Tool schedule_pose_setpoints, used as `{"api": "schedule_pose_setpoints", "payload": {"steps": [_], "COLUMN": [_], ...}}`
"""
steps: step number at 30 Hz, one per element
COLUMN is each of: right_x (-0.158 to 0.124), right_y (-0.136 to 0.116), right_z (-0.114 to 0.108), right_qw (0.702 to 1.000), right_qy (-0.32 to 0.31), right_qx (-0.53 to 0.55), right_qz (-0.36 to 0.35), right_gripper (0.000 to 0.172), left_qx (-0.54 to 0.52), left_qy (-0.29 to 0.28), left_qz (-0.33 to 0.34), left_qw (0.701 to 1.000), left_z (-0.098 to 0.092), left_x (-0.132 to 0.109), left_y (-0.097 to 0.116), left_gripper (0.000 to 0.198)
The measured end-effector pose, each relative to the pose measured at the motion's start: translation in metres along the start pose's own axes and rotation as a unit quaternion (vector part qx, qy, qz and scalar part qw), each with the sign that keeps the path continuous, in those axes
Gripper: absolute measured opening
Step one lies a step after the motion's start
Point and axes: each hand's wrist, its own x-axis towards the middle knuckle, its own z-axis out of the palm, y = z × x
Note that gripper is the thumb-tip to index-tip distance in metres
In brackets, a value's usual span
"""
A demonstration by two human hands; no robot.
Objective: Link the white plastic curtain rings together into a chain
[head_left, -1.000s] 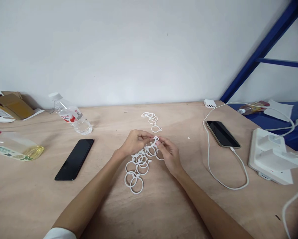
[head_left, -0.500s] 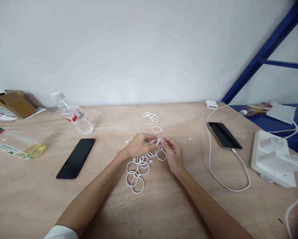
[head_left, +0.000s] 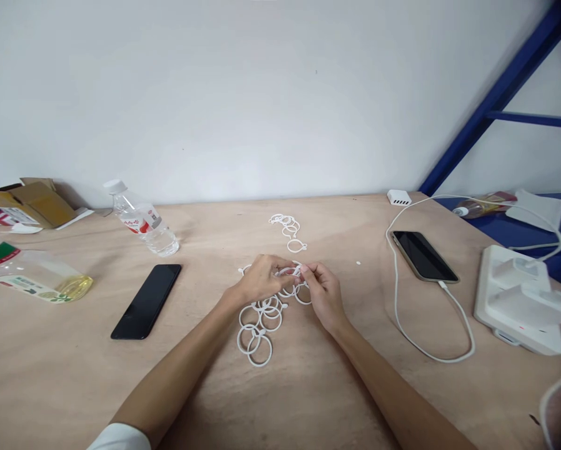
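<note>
- My left hand (head_left: 262, 279) and my right hand (head_left: 323, 292) meet over the middle of the wooden table (head_left: 308, 400), fingertips almost touching each other.
- Both hands are pinched narrow on the same spot of a chain of white rings (head_left: 260, 325); which single ring each finger grips is too small to tell.
- The chain lies flat on the table and runs from my fingers back toward the near edge, ending in a few overlapping larger rings.
- A second, smaller cluster of white rings (head_left: 288, 229) lies past my hands, toward the far edge, apart from the chain I hold.
- Toward the left edge, a black phone (head_left: 147, 302) lies face up, well clear of my left forearm.
- Beyond it, near the far left corner, a clear water bottle (head_left: 140, 219) lies on its side, and a bottle of yellow liquid (head_left: 39, 282) lies at the left edge.
- A cardboard box (head_left: 32, 203) sits at the far left corner by the wall.
- Toward the right edge, a second phone (head_left: 424, 255) lies face up with a white cable (head_left: 430, 350) plugged in and looping toward the near edge.
- A white charger block (head_left: 399, 197) sits at the far edge, and a white device (head_left: 519, 300) rests at the right edge.
</note>
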Motion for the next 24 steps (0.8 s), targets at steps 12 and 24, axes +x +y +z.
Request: {"api": "schedule_pose_setpoints", "payload": {"steps": [12,24], "right_x": [0.001,0.002], "right_y": [0.0,0.002], "right_z": [0.001,0.001], "right_qw": [0.999,0.991], "right_qy": [-0.012,-0.022], "right_qx": [0.042,-0.073], "right_qz": [0.015,-0.109], "right_gripper": [0.025,0.02], "left_qx": [0.041,0.237], "left_qy": [0.011,0.018], "left_qz": [0.005,0.064], "left_qw": [0.999,0.969], "left_z": [0.002,-0.002], "left_x": [-0.003,0.058], "left_y": [0.011,-0.029], "left_gripper": [0.027,0.033]}}
